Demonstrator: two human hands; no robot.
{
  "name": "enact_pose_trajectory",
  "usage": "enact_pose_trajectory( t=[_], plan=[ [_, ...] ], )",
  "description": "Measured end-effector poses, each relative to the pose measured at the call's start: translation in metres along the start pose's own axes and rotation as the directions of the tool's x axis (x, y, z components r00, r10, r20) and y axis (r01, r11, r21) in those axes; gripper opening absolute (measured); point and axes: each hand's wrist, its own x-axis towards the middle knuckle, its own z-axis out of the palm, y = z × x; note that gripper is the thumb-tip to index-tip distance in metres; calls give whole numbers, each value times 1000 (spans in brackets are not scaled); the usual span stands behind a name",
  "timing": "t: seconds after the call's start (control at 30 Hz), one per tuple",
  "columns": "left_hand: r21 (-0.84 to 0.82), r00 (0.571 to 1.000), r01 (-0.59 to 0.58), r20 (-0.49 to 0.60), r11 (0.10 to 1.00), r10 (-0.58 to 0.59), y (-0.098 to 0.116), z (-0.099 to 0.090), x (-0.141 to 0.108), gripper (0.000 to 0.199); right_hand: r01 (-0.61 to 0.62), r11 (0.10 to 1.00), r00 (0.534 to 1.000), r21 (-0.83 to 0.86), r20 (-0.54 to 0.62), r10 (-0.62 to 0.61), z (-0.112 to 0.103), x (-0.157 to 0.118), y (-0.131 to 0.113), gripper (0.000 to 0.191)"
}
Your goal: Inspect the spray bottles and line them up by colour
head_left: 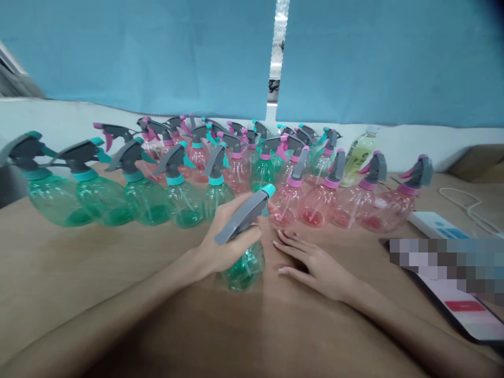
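Observation:
My left hand (pixel 228 247) is wrapped round the neck of a green spray bottle (pixel 244 268) in the middle of the table. Its grey trigger head (pixel 246 212), tipped in turquoise, slants up to the right above my fingers; the collar is hidden by the hand. My right hand (pixel 311 262) rests palm down on the wood with fingers spread, just right of that bottle and holding nothing. Behind the left hand stands a front row of green spray bottles (pixel 184 205). Pink spray bottles (pixel 318 205) continue the row behind the right hand.
More pink and green bottles (pixel 238 173) crowd behind the front row. A bottle with a yellow-green label (pixel 360 157) stands at the back right. On the right lie a phone (pixel 468 315), a white box (pixel 435 224), a white cable (pixel 468 207) and a brown box (pixel 480 163).

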Motion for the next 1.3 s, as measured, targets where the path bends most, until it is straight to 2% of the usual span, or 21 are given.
enact_pose_trajectory(
  t=[0.17, 0.23, 0.6, 1.3],
  plan=[
    [-61, 1000, 18, -12, 998, -19, -1, 4, 0, 9, -1, 1000, 1000, -23, 3, 1, -1, 0, -2, 56],
    [-58, 1000, 0, -24, 998, -1, -1, 5, -1, 5, -13, 999, 1000, -45, -8, 13, -1, 0, -3, 55],
    [-32, 999, -41, -14, 999, 40, -6, 5, -1, 10, -8, 1000, 1000, -20, -20, 8, 0, -1, -1, 52],
    [-14, 999, 22, 29, 1000, -22, 0, 6, 0, 16, -32, 999, 1000, 24, 3, 31, -3, -1, 0, 51]
  ],
)
